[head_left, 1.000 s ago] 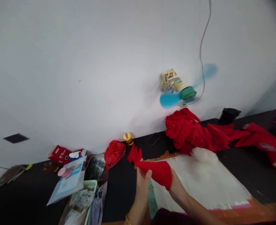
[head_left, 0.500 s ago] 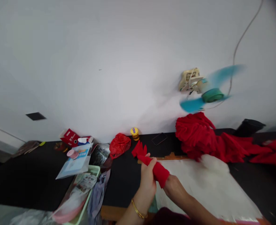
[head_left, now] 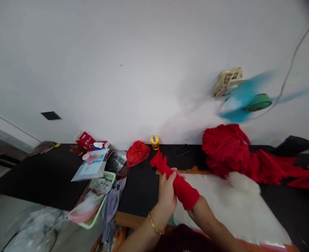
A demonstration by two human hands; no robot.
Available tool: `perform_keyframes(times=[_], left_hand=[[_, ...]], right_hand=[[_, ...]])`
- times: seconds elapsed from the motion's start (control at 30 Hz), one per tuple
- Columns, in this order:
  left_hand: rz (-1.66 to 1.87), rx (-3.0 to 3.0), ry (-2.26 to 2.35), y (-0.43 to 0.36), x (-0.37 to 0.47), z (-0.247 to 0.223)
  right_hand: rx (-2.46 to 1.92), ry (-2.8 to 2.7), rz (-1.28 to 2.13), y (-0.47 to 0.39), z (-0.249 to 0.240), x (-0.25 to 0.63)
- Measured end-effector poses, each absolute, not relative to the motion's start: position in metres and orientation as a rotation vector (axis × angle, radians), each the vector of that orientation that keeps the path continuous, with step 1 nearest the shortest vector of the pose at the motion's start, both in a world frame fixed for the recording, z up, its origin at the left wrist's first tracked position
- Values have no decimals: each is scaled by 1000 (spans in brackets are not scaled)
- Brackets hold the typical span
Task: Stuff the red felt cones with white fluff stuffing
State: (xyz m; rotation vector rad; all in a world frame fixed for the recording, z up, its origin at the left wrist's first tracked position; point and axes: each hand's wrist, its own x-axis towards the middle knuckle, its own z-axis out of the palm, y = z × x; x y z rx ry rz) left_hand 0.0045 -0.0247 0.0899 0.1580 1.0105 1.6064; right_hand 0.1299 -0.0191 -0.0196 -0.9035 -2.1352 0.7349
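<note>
Soft, rather dim light is brightest on the wall [head_left: 144, 87] above the hands [head_left: 166, 196] and turns greyer outward. A faint, diffuse shadow lies on the wall up and right of them. Higher right, the fan blades [head_left: 234, 113] smear into pale blue streaks. Small glints catch the silvery bag [head_left: 116, 161] to their left. White fluff [head_left: 242, 185] to their right looks hazy. The wide lens stretches the outer areas, and the far top right corner darkens to black

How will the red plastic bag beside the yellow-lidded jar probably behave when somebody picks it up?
The red plastic bag is likely floppy, since its thin film looks crumpled. Its shiny surface may feel slippery. Its irregular shape should resist rolling.
</note>
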Motion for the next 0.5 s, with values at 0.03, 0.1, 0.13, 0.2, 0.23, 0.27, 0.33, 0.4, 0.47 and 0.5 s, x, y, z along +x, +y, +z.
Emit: perform_keyframes(times=[0.03, 0.1, 0.13, 0.2, 0.23, 0.27, 0.33, 0.4, 0.47, 0.5], left_hand=[[1610, 188, 1011, -25, 5, 91], [1610, 251, 1029, -27, 10, 94], [1603, 281, 1054, -29, 13, 95], [1569, 340, 1129, -32, 20, 98], [1546, 364, 1167, -33, 24, 99], [1517, 386, 1200, -35, 26, 99], [1450, 435, 1249, -38, 30, 98], [1389, 473, 1275, -40, 31, 94], [1363, 436, 1232, -41, 28, 89], [1378, 388, 1191, -40, 26, 86]], right_hand=[[-881, -2138, 698, -20, -18, 130], [-865, -2103, 657, -21, -14, 126], [-879, -2087, 642, -22, -12, 123], [-942, -2078, 612, -22, -10, 117], [-982, -2088, 594, -22, -10, 115], [-1024, -2104, 576, -23, -10, 114], [-1091, -2141, 568, -22, -9, 114], [-1127, -2153, 615, -22, -6, 116], [-1100, -2102, 727, -22, -2, 119], [-1067, -2066, 789, -23, -1, 121]])
